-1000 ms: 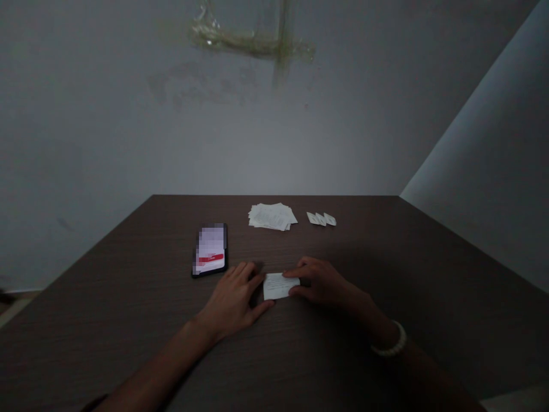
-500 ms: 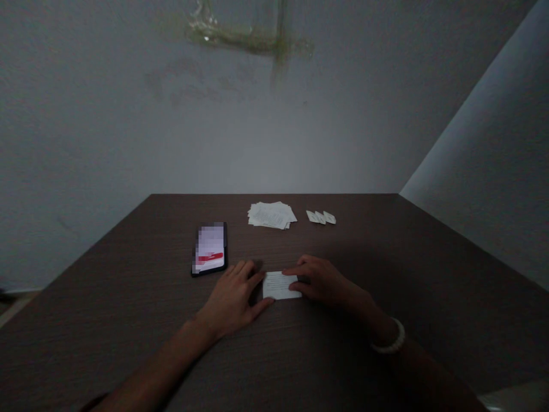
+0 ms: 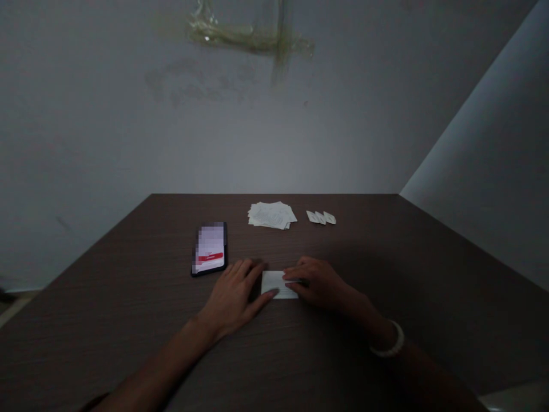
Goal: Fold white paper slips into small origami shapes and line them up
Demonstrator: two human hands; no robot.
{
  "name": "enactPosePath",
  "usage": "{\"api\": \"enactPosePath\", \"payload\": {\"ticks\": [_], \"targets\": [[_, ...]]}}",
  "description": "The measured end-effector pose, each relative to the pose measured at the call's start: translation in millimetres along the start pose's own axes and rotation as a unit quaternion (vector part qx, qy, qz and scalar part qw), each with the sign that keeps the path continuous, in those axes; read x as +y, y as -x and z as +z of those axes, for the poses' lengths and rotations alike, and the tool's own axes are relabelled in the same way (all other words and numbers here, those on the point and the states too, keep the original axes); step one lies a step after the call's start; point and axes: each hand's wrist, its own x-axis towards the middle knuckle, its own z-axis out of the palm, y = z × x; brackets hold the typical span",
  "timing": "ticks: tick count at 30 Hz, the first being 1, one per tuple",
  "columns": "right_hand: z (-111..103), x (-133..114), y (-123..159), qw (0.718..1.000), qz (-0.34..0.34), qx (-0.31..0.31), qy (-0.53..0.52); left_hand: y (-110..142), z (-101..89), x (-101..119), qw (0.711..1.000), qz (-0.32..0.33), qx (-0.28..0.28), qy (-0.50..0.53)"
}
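A small white slip of paper (image 3: 271,280) with faint printed lines lies in front of me on the dark table. My left hand (image 3: 234,294) rests flat at its left end, fingers spread. The left thumb lies on the slip's lower edge, and the index fingertip is near its upper left corner. From the other side, my right hand (image 3: 315,281) has its thumb and index finger closed on the slip's right part. Those fingers cover the right end, so whether the paper is bent there is hidden.
Beyond my hands lies a loose pile of printed papers (image 3: 272,216). To its right sit several small folded papers (image 3: 321,217). A phone (image 3: 210,247) with a lit screen lies left of my left hand. The wooden table (image 3: 128,274) meets a stained wall (image 3: 274,137).
My right thumb and index finger have drawn closer together on the slip. The slip has shifted slightly left, and my left thumb reaches a little further onto it.
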Motion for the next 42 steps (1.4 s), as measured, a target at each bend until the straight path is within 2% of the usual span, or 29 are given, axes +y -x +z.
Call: {"api": "enactPosePath", "payload": {"ticks": [3, 7, 10, 12, 17, 22, 26, 30, 39, 42], "targets": [[2, -3, -2, 1.0, 0.018, 0.021, -0.002, 0, 2.6, -2, 0.999, -0.028, 0.038, 0.005], [1, -8, -3, 0.991, 0.075, 0.082, -0.078, -1, 6.9, -5, 0.995, -0.071, 0.069, 0.025], [1, -11, -5, 0.972, 0.12, 0.139, -0.148, -2, 6.7, -5, 0.987, -0.107, 0.08, 0.09], [1, -13, -6, 0.958, 0.14, 0.157, -0.198, -4, 4.8, -3, 0.973, -0.139, 0.077, 0.166], [4, -17, -8, 0.924, 0.17, 0.143, -0.312, -8, -0.6, 1, 0.904, -0.188, 0.027, 0.382], [6, -19, -8, 0.902, 0.184, 0.135, -0.367, -9, -2.1, 1, 0.868, -0.22, 0.053, 0.441], [6, -17, -7, 0.895, 0.194, 0.132, -0.38, -9, -0.9, -2, 0.864, -0.231, 0.062, 0.443], [5, -14, -6, 0.897, 0.147, 0.142, -0.391, -8, 1.5, -6, 0.857, -0.232, 0.064, 0.456], [9, -19, -8, 0.914, 0.135, 0.111, -0.367, -9, -3.0, 0, 0.857, -0.203, 0.025, 0.473], [9, -19, -9, 0.921, 0.13, 0.099, -0.353, -8, -2.5, 0, 0.849, -0.197, 0.014, 0.49]]}}
